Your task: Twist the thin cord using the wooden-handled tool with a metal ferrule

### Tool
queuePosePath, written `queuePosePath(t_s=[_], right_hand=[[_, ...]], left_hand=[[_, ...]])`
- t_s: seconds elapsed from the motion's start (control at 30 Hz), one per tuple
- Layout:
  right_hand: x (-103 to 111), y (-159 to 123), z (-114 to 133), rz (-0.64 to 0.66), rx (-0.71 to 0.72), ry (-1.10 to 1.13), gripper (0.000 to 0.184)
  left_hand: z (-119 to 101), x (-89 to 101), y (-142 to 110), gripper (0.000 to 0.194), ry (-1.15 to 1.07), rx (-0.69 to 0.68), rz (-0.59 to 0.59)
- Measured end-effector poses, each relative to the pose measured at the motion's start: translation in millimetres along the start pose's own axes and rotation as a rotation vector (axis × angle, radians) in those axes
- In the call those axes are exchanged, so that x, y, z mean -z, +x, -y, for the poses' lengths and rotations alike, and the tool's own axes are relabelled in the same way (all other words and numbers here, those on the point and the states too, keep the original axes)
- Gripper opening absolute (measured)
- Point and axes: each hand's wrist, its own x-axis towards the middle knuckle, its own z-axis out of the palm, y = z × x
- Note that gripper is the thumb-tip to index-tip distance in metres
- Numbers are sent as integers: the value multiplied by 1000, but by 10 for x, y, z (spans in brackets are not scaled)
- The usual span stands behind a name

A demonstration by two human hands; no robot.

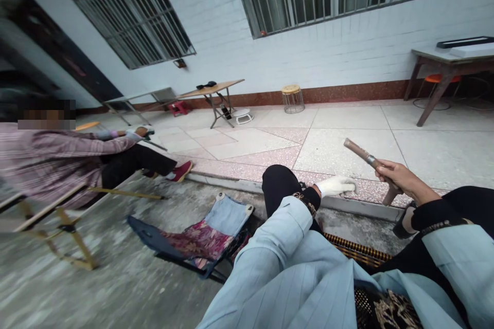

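My left hand (335, 185), in a white glove, hangs just past my left knee, its fingers loosely stretched out and nothing visible in them. My bare right hand (399, 177) is closed around a brown tool with a metal collar (360, 152). One end of this tool points up and left; another brown part shows below my fingers. Its exact kind cannot be made out. Both hands are apart, over the edge of the tiled floor (347, 151).
A low step edge (231, 181) runs in front of my knees. Beside me on the left stands a folding chair with flowered cloth (208, 239). Farther left sits another person (73, 154), near a bamboo-coloured frame (73, 236). Along the wall are a folding table (212, 90), a round stool (292, 97) and a wooden desk (455, 64).
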Motion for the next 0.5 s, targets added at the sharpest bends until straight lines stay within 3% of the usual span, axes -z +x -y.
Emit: queuePosePath(t_s=[0.1, 0.17, 0.23, 0.3, 0.4, 0.5], right_hand=[[-12, 64, -165, -159, -70, -372, 60], [-25, 46, -225, -95, -74, -696, 48], [-46, -8, -226, 52, -48, -862, 39], [-76, -70, -177, 283, -4, -807, 33], [-112, -134, -39, 646, 45, -494, 37], [-108, -171, 128, 767, 39, -237, 55]], left_hand=[[-6, -51, 47, 27, 44, -5, 64], [-28, -33, 66, 24, 104, -10, 54], [-54, 23, 72, 20, 148, -2, 17], [-76, 89, 68, 17, 154, 14, -22], [-101, 153, 49, 19, 157, 35, -89], [-131, 149, 14, 24, 145, 50, -125]])
